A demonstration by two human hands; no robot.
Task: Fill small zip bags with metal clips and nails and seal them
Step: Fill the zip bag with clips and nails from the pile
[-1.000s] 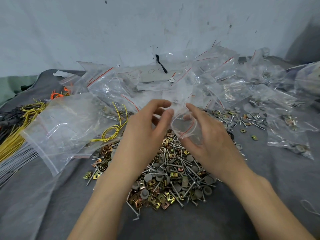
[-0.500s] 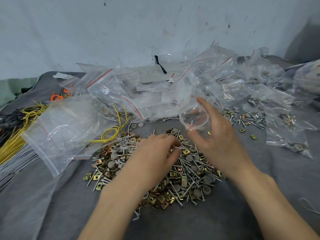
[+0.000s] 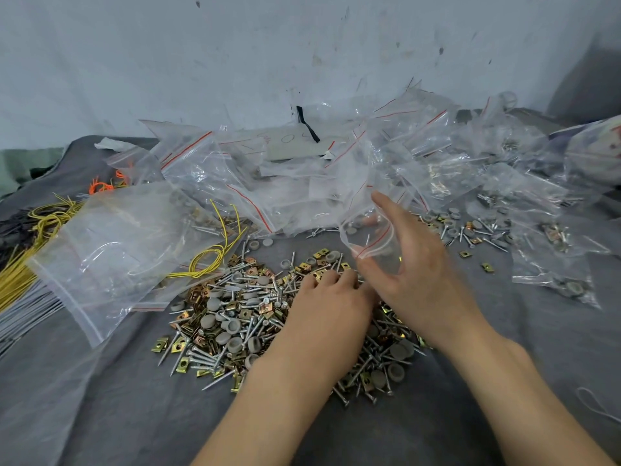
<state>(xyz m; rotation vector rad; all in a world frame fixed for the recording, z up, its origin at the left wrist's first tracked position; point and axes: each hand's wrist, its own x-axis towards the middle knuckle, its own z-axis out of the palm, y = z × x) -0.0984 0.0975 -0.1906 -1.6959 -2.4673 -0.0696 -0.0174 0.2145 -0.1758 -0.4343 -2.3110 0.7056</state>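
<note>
A heap of brass clips, nails and grey caps (image 3: pixel 235 317) lies on the grey cloth (image 3: pixel 100 415) in the middle. My left hand (image 3: pixel 326 311) lies palm down on the heap's right part, its fingers curled into the pieces; what they hold is hidden. Just right of it and slightly higher, my right hand (image 3: pixel 420 284) pinches a small clear zip bag (image 3: pixel 368 237) with a red strip. The bag's mouth is held open above the heap's far edge.
A big clear bag (image 3: pixel 117 250) lies left of the heap over yellow wires (image 3: pixel 208 260). Several zip bags (image 3: pixel 302 183) are piled along the wall. Filled small bags (image 3: pixel 554 270) and loose pieces (image 3: pixel 470 233) lie at the right.
My left hand let go of the bag's mouth and dropped onto the heap, then slid right. My right hand lifted the bag slightly up and to the right.
</note>
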